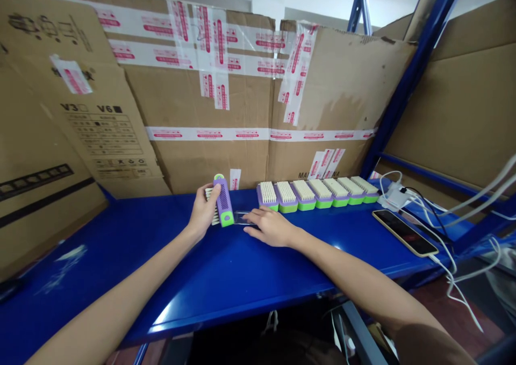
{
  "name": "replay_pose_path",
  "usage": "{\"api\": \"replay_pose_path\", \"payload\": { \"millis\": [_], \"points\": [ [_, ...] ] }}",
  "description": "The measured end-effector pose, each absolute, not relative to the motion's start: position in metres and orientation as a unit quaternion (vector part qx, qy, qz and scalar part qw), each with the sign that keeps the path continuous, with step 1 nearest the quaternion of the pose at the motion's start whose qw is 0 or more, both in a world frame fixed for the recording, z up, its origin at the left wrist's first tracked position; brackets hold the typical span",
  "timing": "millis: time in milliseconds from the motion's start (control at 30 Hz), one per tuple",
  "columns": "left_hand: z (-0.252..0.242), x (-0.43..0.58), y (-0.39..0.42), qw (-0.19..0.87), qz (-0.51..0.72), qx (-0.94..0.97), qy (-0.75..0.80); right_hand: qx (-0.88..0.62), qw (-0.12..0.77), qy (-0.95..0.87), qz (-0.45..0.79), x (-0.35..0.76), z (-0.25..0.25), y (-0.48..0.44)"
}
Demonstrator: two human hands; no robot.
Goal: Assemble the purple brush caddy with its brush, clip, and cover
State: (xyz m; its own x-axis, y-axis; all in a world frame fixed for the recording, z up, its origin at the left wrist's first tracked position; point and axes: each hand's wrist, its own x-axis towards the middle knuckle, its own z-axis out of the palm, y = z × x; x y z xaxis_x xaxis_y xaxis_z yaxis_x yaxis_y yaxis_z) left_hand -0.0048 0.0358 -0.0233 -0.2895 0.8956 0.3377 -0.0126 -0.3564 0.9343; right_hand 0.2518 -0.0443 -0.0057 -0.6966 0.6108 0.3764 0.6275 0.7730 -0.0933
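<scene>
Pinching a purple-and-green brush point(223, 201) on edge with the left hand point(202, 210), grip closed on its sides, bristles facing left, at the back of the blue tabletop point(226, 279). Resting the right hand point(270, 227) flat, grip spread, fingertips on a clear plastic strip point(242, 217) just beside that brush. Further right, a row of matching brushes point(318, 194) bristles-up, then a phone point(404, 232).

Blue metal shelf point(226, 271) with a row of brushes point(318, 193), a phone point(404, 232) and a white charger point(393, 195)
</scene>
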Motion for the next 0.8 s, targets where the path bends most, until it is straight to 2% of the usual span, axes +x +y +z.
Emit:
{"api": "replay_pose_path", "payload": {
  "millis": [467,800],
  "points": [
    [-0.017,-0.004,0.024,0.217,0.628,0.629,0.404,-0.380,0.247,-0.891,-0.039,0.253,-0.008,-0.042],
    [-0.005,-0.005,0.012,0.088,0.579,0.713,0.386,-0.373,0.223,-0.900,-0.031,0.261,-0.014,-0.030]
  ]
}}
